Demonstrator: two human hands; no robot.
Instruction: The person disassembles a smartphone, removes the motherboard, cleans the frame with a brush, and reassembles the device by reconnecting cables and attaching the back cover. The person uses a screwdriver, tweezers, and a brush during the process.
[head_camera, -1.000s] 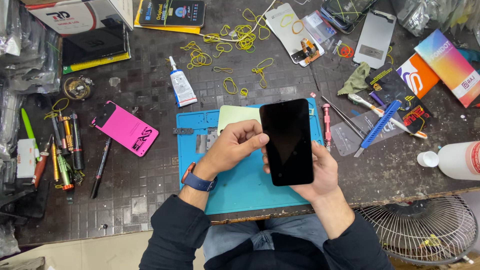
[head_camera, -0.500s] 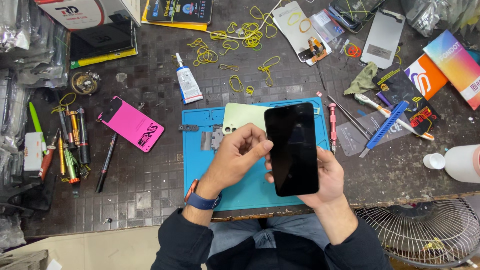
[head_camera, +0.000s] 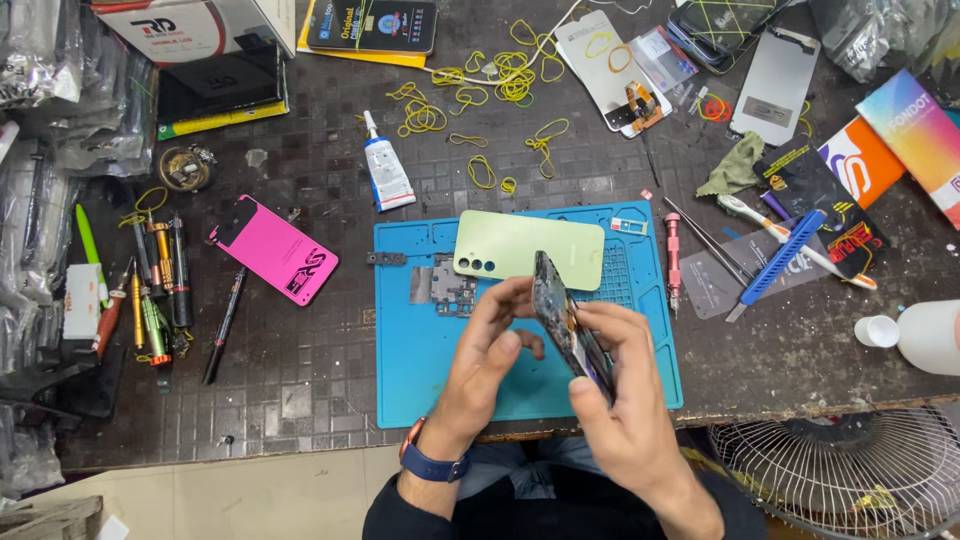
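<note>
My right hand (head_camera: 625, 400) grips a black phone (head_camera: 570, 328), turned edge-on above a blue work mat (head_camera: 420, 370). My left hand (head_camera: 490, 360), with a blue wrist band, touches the phone's left side with its fingertips. A pale green phone back cover (head_camera: 530, 248) lies on the mat just beyond my hands, next to a small circuit board part (head_camera: 445, 290).
A pink phone cover (head_camera: 275, 250) lies left of the mat, with screwdrivers (head_camera: 155, 290) and a black pen (head_camera: 225, 325) nearby. A white glue tube (head_camera: 385, 170) and yellow rubber bands (head_camera: 500, 75) lie behind. Tweezers, a blue comb-like tool (head_camera: 785, 255) and a white bottle (head_camera: 925, 335) are right. A fan (head_camera: 850, 480) stands below.
The phone has turned from flat, screen up, to edge-on in my right hand. My left hand has shifted from the screen's left edge to the phone's side. The green cover now shows.
</note>
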